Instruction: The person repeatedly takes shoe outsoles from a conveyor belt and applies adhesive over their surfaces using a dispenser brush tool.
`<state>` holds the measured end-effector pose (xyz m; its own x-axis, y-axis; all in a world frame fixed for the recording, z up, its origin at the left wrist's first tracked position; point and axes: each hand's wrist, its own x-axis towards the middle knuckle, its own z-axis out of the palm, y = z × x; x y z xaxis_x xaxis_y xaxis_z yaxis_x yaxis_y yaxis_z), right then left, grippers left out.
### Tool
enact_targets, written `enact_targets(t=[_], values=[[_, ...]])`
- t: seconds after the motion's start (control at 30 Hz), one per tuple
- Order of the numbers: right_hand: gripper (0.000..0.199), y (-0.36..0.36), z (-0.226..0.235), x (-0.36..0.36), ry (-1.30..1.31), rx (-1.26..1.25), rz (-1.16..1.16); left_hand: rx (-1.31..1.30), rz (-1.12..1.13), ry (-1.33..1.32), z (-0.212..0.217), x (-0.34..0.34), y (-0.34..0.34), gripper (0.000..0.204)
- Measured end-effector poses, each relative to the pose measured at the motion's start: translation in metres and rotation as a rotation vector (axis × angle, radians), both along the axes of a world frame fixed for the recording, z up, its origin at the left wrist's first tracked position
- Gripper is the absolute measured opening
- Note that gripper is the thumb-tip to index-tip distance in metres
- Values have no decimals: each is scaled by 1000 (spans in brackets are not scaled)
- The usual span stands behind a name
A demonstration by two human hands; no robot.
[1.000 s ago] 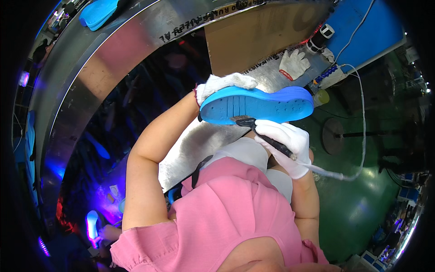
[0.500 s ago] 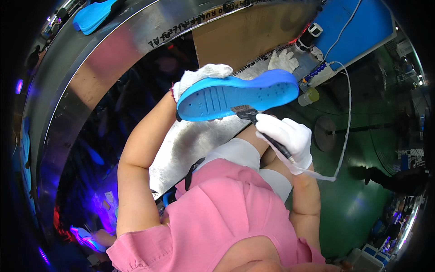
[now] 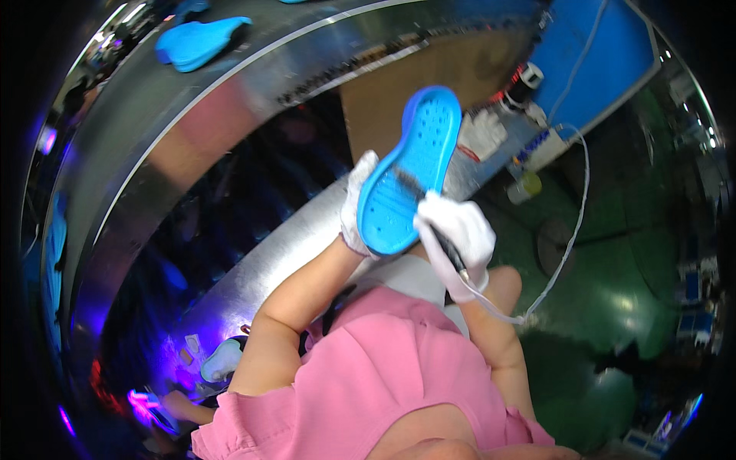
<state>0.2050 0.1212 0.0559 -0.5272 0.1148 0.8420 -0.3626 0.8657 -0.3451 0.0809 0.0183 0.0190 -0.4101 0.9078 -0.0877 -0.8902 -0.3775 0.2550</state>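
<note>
A bright blue shoe sole (image 3: 431, 146), its inner face toward me, stands tilted with the wider dotted end pointing away. My left hand (image 3: 353, 203), in a white knit glove, grips its left edge near the heel; most of the fingers are behind the sole. In a white glove, my right hand (image 3: 464, 234) is closed round the dark handle of a brush (image 3: 409, 182). The bristles touch the inside of the sole about midway along. From the handle's end runs a thin whitish tube (image 3: 576, 241), which loops up on the right.
Beyond a metal ledge (image 3: 272, 268), a curved dark belt (image 3: 123, 115) carries another blue sole (image 3: 198, 44). A spare white glove (image 3: 483, 136), a black-and-white bottle (image 3: 525, 83) and a yellowish jar (image 3: 525, 186) are at the right. Another person's arm (image 3: 184, 408) shows at lower left.
The sole has turned from lying crosswise to pointing away from me, and my left hand has come nearer. The brush has moved from the sole's near rim onto its inner face.
</note>
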Motion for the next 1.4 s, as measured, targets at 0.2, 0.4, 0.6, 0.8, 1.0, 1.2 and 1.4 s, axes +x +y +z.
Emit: enact_targets(t=[0.2, 0.4, 0.6, 0.8, 1.0, 1.2, 1.4], values=[[31, 11, -18, 47, -2, -706, 321, 124, 11, 95, 41, 7, -86, 102], [26, 9, -28, 46, -8, -882, 321, 395, 138, 482, 182, -95, -159, 87], [22, 12, -45, 33, -32, -815, 338, 1953, 13, -1805, 258, -136, -176, 59], [22, 15, -46, 36, -165, -1002, 330, 2167, -2021, -2666, 240, -150, -233, 45], [25, 2, -41, 31, -235, -890, 344, 1146, -951, -2702, 224, -145, -82, 42], [23, 7, -46, 38, -219, -914, 310, 1510, -417, -2721, 206, -147, -59, 36], [22, 11, -50, 31, -205, -901, 294, 1382, -984, -2515, 215, -164, -156, 36]])
